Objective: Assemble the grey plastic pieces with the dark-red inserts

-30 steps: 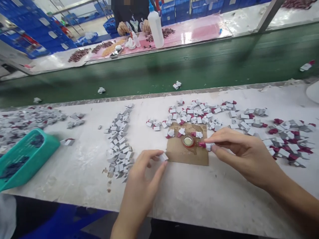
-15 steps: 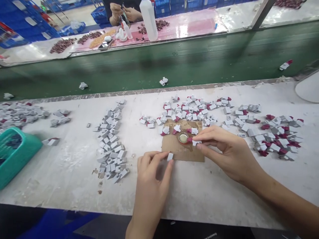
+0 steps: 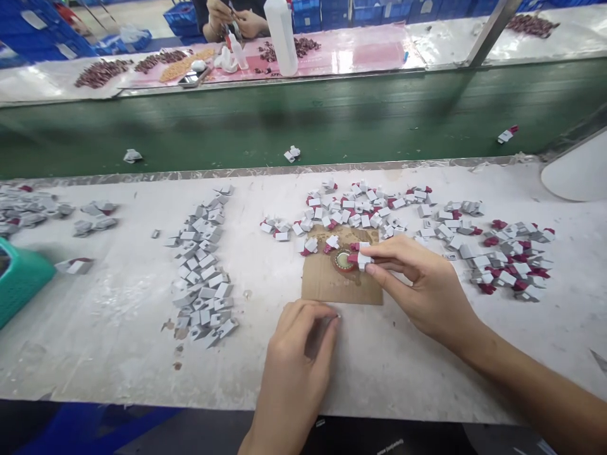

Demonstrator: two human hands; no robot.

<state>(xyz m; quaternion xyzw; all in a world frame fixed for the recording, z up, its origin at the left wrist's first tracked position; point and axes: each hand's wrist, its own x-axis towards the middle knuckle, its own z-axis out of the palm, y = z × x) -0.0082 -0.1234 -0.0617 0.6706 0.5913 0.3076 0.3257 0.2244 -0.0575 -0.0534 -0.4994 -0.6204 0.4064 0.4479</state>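
My right hand (image 3: pixel 417 278) pinches a small grey-and-maroon plastic piece (image 3: pixel 364 261) between thumb and fingertips. The maroon end points left, over the right rim of a bottle cap (image 3: pixel 342 260) with something pale inside. That cap sits on a piece of brown cardboard (image 3: pixel 332 289). My left hand (image 3: pixel 298 354) is closed in a pinch in front of the cardboard's near edge. A small grey plastic piece (image 3: pixel 338 315) shows only slightly at its fingertips. Other grey-and-maroon pieces (image 3: pixel 331 243) lie on the cardboard's far part.
A column of grey pieces (image 3: pixel 203 278) lies left of the cardboard. Piles of grey-and-maroon pieces (image 3: pixel 516 259) spread behind and to the right. A teal basket (image 3: pixel 28 278) stands at the left edge. Beyond the green belt (image 3: pixel 218 129), a co-worker's hands (image 3: pixel 237 22) are busy near a white bottle (image 3: pixel 281 38).
My left hand has drawn back from the cardboard toward me, and its grey piece has turned mostly out of sight. My right hand has shifted its piece slightly left, closer over the cap.
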